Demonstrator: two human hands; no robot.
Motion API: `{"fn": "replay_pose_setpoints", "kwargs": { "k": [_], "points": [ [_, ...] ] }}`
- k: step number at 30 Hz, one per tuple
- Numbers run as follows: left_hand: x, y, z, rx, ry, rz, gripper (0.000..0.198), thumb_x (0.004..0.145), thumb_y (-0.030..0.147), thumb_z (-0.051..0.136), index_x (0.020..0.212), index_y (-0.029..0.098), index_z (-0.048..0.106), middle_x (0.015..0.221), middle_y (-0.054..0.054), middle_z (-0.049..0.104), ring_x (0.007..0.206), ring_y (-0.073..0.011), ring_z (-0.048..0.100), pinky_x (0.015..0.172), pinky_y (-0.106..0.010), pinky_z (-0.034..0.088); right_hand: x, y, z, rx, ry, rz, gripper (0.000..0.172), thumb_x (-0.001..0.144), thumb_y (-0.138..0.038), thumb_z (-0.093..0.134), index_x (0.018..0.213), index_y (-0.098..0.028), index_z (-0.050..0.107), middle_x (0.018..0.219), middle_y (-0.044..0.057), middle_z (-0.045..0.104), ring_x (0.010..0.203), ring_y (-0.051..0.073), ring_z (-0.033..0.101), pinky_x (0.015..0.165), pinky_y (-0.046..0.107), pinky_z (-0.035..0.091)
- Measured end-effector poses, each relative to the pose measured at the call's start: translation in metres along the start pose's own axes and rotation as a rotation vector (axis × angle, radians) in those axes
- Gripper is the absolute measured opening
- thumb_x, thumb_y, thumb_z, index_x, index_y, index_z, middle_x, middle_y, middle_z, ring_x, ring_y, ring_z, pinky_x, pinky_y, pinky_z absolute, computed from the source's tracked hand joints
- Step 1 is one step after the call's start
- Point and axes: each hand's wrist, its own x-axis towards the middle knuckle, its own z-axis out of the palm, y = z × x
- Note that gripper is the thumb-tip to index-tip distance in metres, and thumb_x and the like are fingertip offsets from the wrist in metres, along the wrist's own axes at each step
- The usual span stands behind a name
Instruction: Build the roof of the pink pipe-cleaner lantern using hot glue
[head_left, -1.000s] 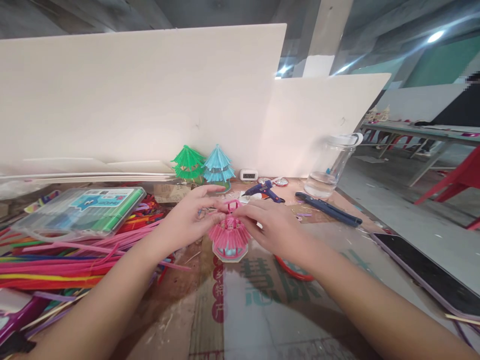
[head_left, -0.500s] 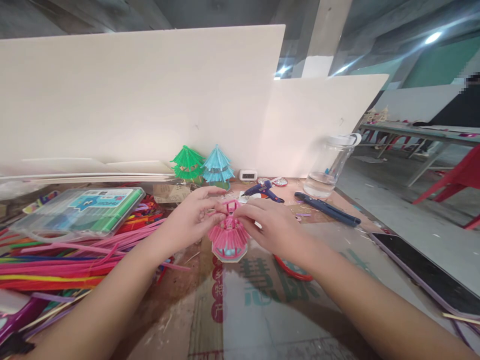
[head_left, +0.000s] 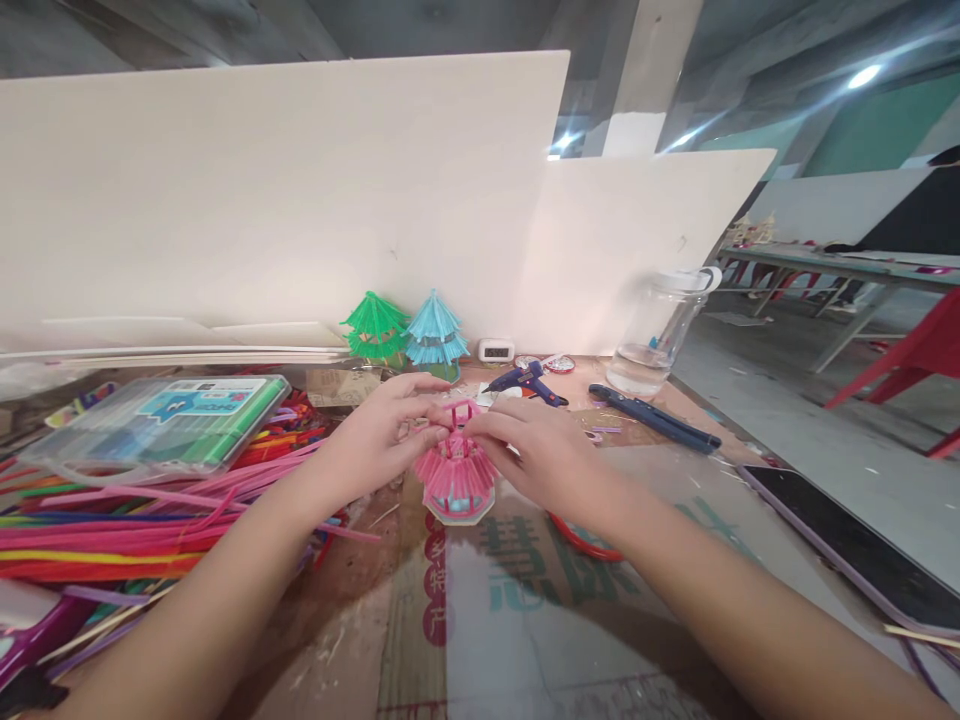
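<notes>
A small pink pavilion model (head_left: 459,480), with a flared pipe-cleaner roof over an octagonal base, stands upright on the cardboard-covered table in front of me. My left hand (head_left: 401,425) pinches its upper pink frame from the left, thumb and forefinger close together. On the opposite side my right hand (head_left: 529,440) has its fingertips closed on the same upper part. Pink uprights and a ring show between the fingers, while the exact contact points are partly hidden.
Pipe cleaners (head_left: 135,525) and a clear marker case (head_left: 165,425) lie left. Behind stand green (head_left: 375,325) and blue (head_left: 436,328) pavilion models. A glue gun (head_left: 525,382), dark blue long-handled tool (head_left: 656,418), water bottle (head_left: 651,335) and phone (head_left: 855,540) are to the right.
My fingertips have shifted slightly at the top of the pink model, and more of its upper ring shows between them. The model stays in the same place.
</notes>
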Motion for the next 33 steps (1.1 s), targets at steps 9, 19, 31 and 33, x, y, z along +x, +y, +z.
{"fn": "replay_pose_setpoints", "kwargs": {
  "k": [9, 19, 31, 33],
  "points": [
    [0.001, 0.002, 0.0, 0.014, 0.011, 0.013, 0.022, 0.092, 0.029, 0.049, 0.093, 0.022, 0.07, 0.127, -0.009, 0.059, 0.123, -0.0234, 0.053, 0.106, -0.044, 0.043, 0.001, -0.002, 0.0, -0.039, 0.002, 0.008, 0.018, 0.096, -0.016, 0.047, 0.09, -0.017, 0.064, 0.079, 0.006, 0.068, 0.074, 0.019, 0.06, 0.064, 0.029, 0.04],
    [-0.001, -0.002, 0.002, 0.006, 0.011, 0.016, 0.023, 0.092, 0.028, 0.049, 0.093, 0.021, 0.071, 0.129, -0.01, 0.058, 0.123, -0.0236, 0.052, 0.106, -0.044, 0.043, 0.0, -0.009, 0.008, -0.166, 0.038, 0.047, 0.016, 0.094, -0.016, 0.05, 0.083, -0.017, 0.061, 0.076, 0.005, 0.07, 0.072, 0.019, 0.061, 0.064, 0.029, 0.037],
    [-0.003, 0.011, 0.003, 0.019, 0.127, 0.064, 0.029, 0.093, 0.025, 0.051, 0.114, 0.022, 0.069, 0.134, -0.012, 0.056, 0.129, -0.0257, 0.05, 0.108, -0.045, 0.041, 0.001, -0.009, 0.006, -0.142, 0.095, 0.097, 0.013, 0.092, -0.018, 0.051, 0.084, -0.017, 0.062, 0.073, 0.004, 0.069, 0.07, 0.019, 0.062, 0.063, 0.029, 0.039],
    [-0.003, 0.017, 0.005, 0.023, 0.174, 0.096, 0.028, 0.092, 0.022, 0.051, 0.11, 0.023, 0.072, 0.132, -0.011, 0.059, 0.127, -0.0257, 0.051, 0.107, -0.045, 0.043, 0.002, -0.009, 0.004, -0.146, 0.119, 0.091, 0.012, 0.091, -0.017, 0.052, 0.085, -0.017, 0.062, 0.072, 0.004, 0.07, 0.069, 0.019, 0.062, 0.063, 0.03, 0.04]
  ]
}}
